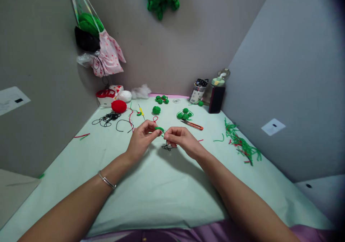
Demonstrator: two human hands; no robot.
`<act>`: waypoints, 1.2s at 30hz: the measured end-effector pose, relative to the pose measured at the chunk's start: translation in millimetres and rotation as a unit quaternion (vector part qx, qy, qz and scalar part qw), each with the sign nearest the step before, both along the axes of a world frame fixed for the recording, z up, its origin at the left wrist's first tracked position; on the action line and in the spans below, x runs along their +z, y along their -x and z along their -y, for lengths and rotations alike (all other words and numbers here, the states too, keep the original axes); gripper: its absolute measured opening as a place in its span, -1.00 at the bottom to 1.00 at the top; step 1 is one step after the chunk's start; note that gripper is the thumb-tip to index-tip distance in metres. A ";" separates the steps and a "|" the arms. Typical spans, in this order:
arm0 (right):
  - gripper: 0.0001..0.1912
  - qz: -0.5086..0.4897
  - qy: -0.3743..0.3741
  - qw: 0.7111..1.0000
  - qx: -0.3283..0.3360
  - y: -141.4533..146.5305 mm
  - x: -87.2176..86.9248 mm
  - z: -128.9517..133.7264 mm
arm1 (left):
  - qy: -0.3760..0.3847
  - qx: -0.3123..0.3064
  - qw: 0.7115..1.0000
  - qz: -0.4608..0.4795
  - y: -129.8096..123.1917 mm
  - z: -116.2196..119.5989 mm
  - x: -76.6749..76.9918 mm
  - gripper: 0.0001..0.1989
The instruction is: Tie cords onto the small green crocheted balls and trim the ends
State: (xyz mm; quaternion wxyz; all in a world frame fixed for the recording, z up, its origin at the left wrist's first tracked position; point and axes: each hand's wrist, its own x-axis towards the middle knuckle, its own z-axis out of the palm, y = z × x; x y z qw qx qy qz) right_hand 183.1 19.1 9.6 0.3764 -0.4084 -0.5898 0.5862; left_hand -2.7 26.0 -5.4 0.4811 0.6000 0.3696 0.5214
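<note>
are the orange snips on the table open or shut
Shut, as far as shows: the orange snips lie flat on the table, handles together, blades forming one narrow point.

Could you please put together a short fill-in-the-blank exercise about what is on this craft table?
1. The left hand and right hand pinch a small ____ yarn piece between them.
2. The orange-handled snips lie to the ____ of both hands.
3. The round ball near the back left of the table is ____.
4. A bracelet sits on the ____ wrist.

Missing words: green; right; red; left
</note>
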 end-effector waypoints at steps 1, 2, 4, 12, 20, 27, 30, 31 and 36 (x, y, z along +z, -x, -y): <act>-0.75 0.013 -0.020 1.000 0.000 -1.0 -0.7 -0.5 | 0.027 -0.006 0.999 0.019 0.6 -1.6 0.6 -0.81; -0.76 0.029 -0.046 0.998 -0.006 -2.4 -1.4 -1.5 | 0.053 -0.014 0.998 0.040 1.3 -3.1 1.1 -0.79; -0.76 0.069 -0.111 0.991 -0.034 -5.9 -2.9 -4.2 | 0.101 -0.029 0.991 0.079 2.7 -5.6 2.0 -0.76; -0.91 0.168 -0.294 0.929 -0.150 -7.7 1.6 0.0 | 0.174 -0.053 0.976 0.120 3.4 -5.1 5.7 -0.73; -0.89 0.338 -0.450 0.812 -0.154 -2.3 1.2 7.9 | 0.179 -0.063 0.974 0.122 4.3 -4.0 5.8 -0.73; -0.87 0.366 -0.467 0.791 -0.148 -1.1 2.0 9.2 | 0.175 -0.059 0.975 0.124 3.0 -4.7 6.0 -0.73; -0.87 0.369 -0.468 0.789 -0.148 -0.7 2.2 10.2 | 0.172 -0.054 0.976 0.125 2.5 -5.1 6.1 -0.74; -0.87 0.371 -0.467 0.789 -0.150 -0.5 2.1 10.3 | 0.171 -0.052 0.976 0.124 2.6 -5.1 6.2 -0.74; -0.86 0.378 -0.465 0.786 -0.151 -0.1 1.6 10.2 | 0.156 -0.056 0.980 0.112 3.8 -5.2 4.8 -0.76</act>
